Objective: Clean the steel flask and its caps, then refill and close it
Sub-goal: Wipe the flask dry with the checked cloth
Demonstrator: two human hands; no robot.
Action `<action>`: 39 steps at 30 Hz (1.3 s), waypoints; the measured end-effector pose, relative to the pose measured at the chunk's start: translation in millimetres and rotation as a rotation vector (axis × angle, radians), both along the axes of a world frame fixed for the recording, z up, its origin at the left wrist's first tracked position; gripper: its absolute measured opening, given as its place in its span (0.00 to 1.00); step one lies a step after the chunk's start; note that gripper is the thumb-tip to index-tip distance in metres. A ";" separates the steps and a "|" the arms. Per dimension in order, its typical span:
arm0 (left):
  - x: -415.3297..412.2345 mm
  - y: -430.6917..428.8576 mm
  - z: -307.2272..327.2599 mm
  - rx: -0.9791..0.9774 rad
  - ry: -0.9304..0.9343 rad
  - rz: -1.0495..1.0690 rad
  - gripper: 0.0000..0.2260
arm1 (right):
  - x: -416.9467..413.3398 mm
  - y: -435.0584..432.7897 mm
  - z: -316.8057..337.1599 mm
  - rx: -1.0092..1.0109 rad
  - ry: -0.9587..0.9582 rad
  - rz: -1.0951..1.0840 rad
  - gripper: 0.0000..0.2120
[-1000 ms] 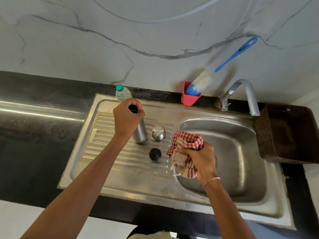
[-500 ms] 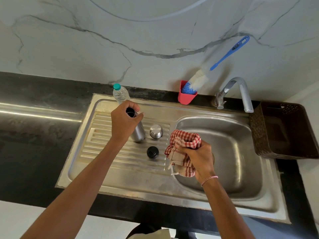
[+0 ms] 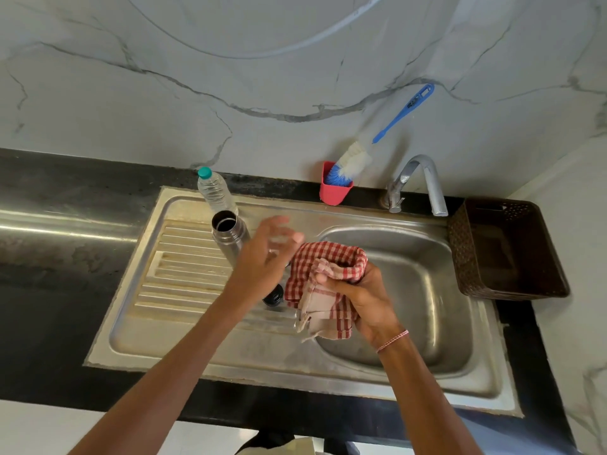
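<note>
Flask (image 3: 230, 238) stands upright and uncapped on the ribbed drainboard (image 3: 184, 274), near its back edge, mouth open to the camera. A clear water bottle (image 3: 215, 192) with a teal cap stands just behind it, at the back rim of the drainboard. Left hand (image 3: 262, 261) hovers beside the flask on its right, fingers spread and straight, holding nothing; its outline is motion-blurred. Right hand (image 3: 364, 303) clutches a bunched red-and-white checked cloth (image 3: 328, 267) over the left rim of the sink basin (image 3: 427, 290), fingers curled round the fabric; a thread band shows at the wrist. A black cap (image 3: 274, 296) lies on the drainboard toward the basin side, partly covered by the left hand and touching or just beside the cloth; contact cannot be told. At the back edge of the dark tabletop (image 3: 65, 274) a red holder (image 3: 335, 193) carries a blue-handled bottle brush (image 3: 354, 159), leaning against the marble wall. The tap (image 3: 427, 178) stands at the basin's back rim. A brown perforated basket (image 3: 512, 257) sits at the tabletop's right end.
</note>
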State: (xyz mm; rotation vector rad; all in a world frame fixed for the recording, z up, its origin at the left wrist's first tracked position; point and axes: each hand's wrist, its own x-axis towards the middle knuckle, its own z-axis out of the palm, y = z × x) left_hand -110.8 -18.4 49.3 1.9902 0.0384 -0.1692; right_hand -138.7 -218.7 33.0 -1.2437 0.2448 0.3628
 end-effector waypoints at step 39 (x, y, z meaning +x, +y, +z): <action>-61.7 -45.2 6.1 -0.359 0.385 0.304 0.10 | -44.8 -92.0 -38.8 0.658 0.333 -0.020 0.41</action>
